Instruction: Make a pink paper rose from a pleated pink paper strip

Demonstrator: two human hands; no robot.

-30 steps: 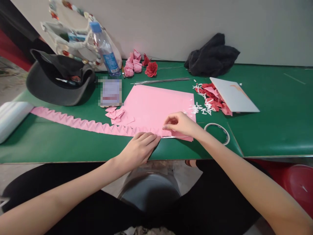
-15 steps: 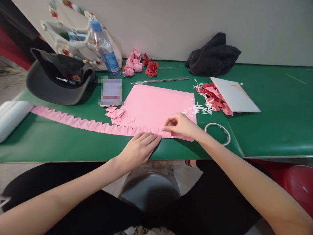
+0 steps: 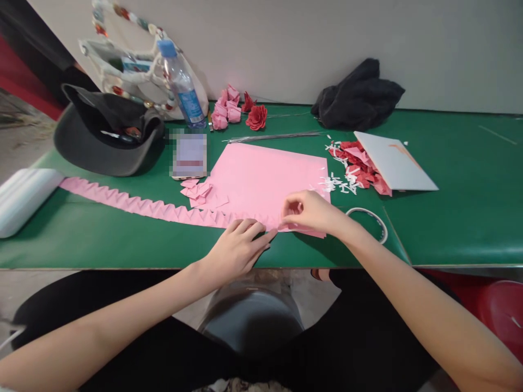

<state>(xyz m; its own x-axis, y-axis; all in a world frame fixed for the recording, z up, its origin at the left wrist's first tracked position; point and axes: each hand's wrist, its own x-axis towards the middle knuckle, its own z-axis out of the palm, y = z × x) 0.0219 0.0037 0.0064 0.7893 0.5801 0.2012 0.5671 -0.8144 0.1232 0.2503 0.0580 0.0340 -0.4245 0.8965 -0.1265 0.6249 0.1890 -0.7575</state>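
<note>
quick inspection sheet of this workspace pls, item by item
surface: green table, matte top
job's things: pink zigzag strip lies along the front from the far left; pink sheet lies just behind it
clutter: water bottle, black cap, bag and paper roses back left; dark cloth and white card over paper scraps back right; tape ring by the right wrist; white roll far left
grippers: left hand flat, fingers pressing the strip; right hand pinching the strip's end
cables: nothing seen
surroundings: pale wall behind; red stool lower right
</note>
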